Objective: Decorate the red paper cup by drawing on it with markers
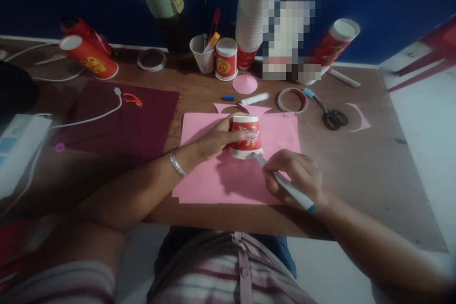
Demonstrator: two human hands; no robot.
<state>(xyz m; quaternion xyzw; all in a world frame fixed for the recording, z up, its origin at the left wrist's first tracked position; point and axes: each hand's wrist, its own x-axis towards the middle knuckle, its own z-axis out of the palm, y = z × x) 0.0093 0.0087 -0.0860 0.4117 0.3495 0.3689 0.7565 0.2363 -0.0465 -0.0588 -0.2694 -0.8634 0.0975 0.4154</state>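
Observation:
A red and white paper cup [245,137] stands upside down on a pink paper sheet [213,185] in the middle of the brown table. My left hand [213,140] is wrapped round the cup's left side and holds it down. My right hand [294,175] is closed on a white marker pen [290,189] with a teal end. The pen's tip touches the paper at the cup's rim, on the near right side.
A dark red sheet [142,126] lies to the left with a white cable across it. Behind are a pink paper disc [244,84], a second marker [254,99], a tape ring [292,100], scissors [329,115], a tall cup stack [254,9] and several loose cups.

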